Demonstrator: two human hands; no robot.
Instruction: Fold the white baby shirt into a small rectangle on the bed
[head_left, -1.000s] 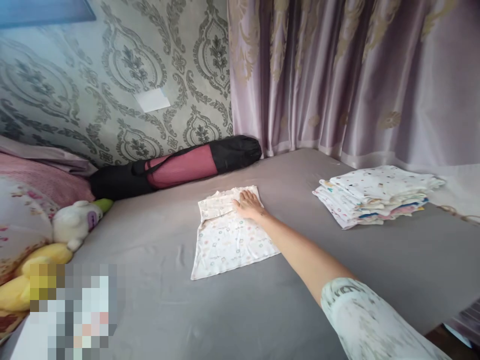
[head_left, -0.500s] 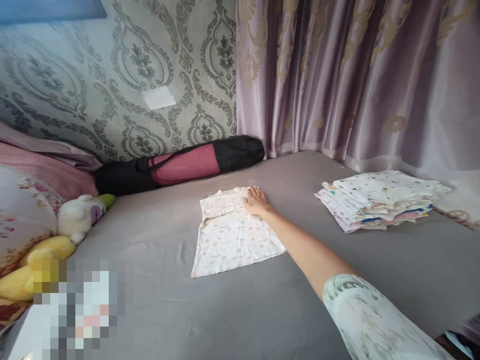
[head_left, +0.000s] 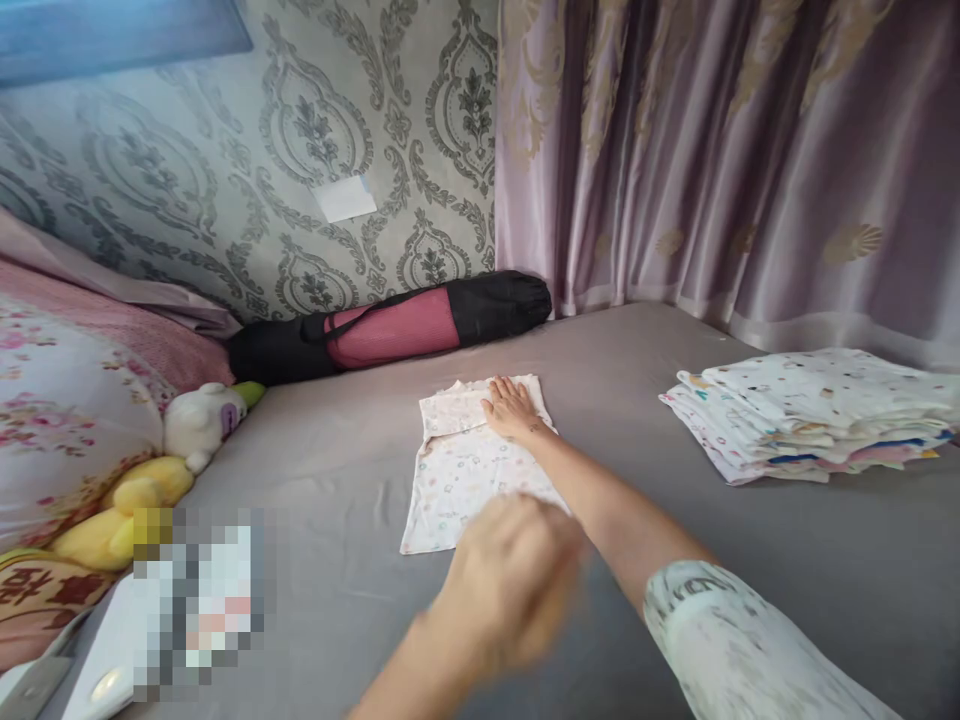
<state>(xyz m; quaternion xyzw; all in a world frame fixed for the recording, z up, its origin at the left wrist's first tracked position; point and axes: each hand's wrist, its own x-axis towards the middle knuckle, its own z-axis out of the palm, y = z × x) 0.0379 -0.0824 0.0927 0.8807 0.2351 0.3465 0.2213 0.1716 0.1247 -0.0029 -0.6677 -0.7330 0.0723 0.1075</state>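
Observation:
A small white printed garment (head_left: 461, 470) lies flat on the grey bed sheet (head_left: 645, 420), its top edge folded over. My right hand (head_left: 514, 408) rests flat on that folded top edge, fingers stretched out. My left hand (head_left: 510, 580) is raised over the garment's near edge, close to the camera and blurred by motion, so its fingers are unclear. It covers the garment's near right corner.
A stack of folded printed cloths (head_left: 814, 415) sits at the right. A black and pink roll bag (head_left: 397, 325) lies against the wall. Plush toys (head_left: 202, 425) and pillows (head_left: 67, 410) fill the left; a curtain (head_left: 720, 160) hangs behind.
My left hand has come into view from below, over the garment's near edge. My right hand stays flat on the folded top. The view has shifted left.

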